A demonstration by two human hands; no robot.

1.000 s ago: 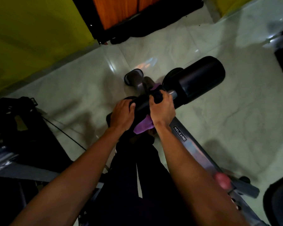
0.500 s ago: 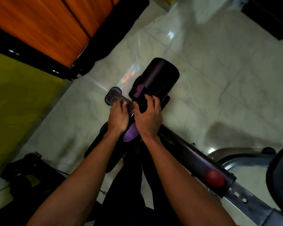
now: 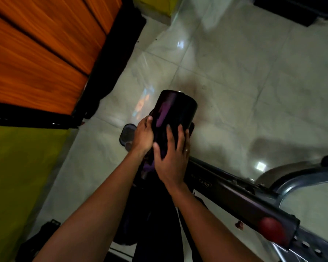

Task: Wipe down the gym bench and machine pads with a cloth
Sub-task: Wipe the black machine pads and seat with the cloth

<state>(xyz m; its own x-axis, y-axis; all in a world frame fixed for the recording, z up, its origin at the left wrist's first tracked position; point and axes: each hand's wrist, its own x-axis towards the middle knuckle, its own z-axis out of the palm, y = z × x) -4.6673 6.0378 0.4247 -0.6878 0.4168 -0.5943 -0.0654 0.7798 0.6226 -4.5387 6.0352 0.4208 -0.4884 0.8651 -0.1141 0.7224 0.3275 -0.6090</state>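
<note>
Roller pad: long axis points away, tilted right.

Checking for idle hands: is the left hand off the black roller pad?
No, the left hand touches the side of the roller pad.

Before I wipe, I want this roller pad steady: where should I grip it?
Grip the roller pad round its near end, from the left, where the left hand holds it: the cylinder probably lets fingers wrap there, leaving the top free.
</note>
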